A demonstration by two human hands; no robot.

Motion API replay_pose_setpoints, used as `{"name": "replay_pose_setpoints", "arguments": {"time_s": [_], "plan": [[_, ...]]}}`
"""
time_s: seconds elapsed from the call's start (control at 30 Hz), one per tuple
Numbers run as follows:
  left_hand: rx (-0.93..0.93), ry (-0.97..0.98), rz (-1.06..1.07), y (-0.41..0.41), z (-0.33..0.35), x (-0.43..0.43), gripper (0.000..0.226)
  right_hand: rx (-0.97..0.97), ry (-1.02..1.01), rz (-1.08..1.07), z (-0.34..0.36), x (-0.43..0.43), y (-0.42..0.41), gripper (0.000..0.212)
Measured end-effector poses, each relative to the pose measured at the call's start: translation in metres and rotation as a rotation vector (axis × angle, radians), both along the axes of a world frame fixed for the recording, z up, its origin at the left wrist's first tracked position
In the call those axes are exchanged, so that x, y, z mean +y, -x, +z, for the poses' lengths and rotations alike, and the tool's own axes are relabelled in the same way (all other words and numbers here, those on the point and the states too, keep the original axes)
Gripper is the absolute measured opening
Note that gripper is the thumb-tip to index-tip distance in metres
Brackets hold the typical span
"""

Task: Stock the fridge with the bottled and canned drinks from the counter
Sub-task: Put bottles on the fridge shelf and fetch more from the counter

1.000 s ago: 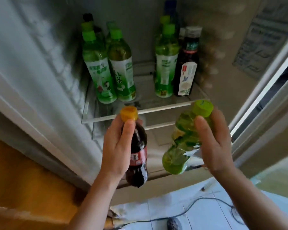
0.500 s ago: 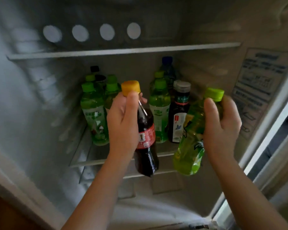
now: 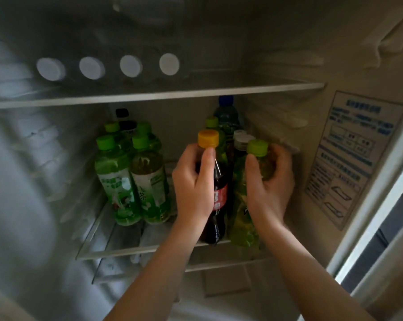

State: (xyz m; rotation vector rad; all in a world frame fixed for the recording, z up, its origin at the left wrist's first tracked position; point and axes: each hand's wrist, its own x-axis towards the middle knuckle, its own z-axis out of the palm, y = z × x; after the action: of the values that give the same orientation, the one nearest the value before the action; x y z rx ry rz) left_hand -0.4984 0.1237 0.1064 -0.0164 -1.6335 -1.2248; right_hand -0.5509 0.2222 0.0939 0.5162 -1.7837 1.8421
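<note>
The left hand (image 3: 193, 186) has its grip tight round the top of the cola bottle (image 3: 219, 195), with the thumb just under the yellow cap. The right hand (image 3: 271, 188) has its grip tight round the neck of the green bottle (image 3: 242, 221), with the thumb under the green cap. The two bottles are side by side at the front right of the glass shelf (image 3: 126, 250) in the fridge. Their bottoms are at the shelf's front edge. I cannot tell if they rest on it. More bottles stand behind them, one with a blue cap (image 3: 226, 101). A bunch of tea bottles (image 3: 117, 181) stands on the left of the shelf. A sticker (image 3: 349, 158) is on the right wall.
</note>
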Motion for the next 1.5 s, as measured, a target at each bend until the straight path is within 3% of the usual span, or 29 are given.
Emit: {"name": "replay_pose_setpoints", "arguments": {"time_s": [0.07,0.23,0.43,0.67,1.13,1.33,1.5], "plan": [[0.01,0.019,0.028,0.002,-0.01,-0.001,0.013,0.008,-0.005,0.031,0.0,-0.005,0.001,0.028],[-0.075,-0.101,-0.075,-0.001,-0.057,-0.002,0.058,-0.04,0.005,0.065,-0.025,-0.008,0.001,0.04],[-0.326,-0.078,-0.262,-0.01,-0.103,-0.014,0.081,0.012,-0.136,0.187,-0.085,-0.001,-0.015,0.073],[-0.434,-0.015,-0.229,0.002,-0.104,-0.034,0.08,-0.019,-0.181,0.289,-0.089,-0.004,0.002,0.086],[-0.514,-0.004,-0.121,0.029,-0.101,-0.039,0.085,0.034,-0.224,0.293,-0.088,-0.013,0.024,0.079],[-0.558,0.018,-0.134,0.001,-0.106,-0.038,0.084,-0.082,-0.259,0.254,-0.088,-0.01,0.011,0.075],[-0.534,0.073,0.063,-0.032,-0.1,-0.036,0.063,-0.236,-0.351,0.151,-0.101,0.008,-0.026,0.082]]}}
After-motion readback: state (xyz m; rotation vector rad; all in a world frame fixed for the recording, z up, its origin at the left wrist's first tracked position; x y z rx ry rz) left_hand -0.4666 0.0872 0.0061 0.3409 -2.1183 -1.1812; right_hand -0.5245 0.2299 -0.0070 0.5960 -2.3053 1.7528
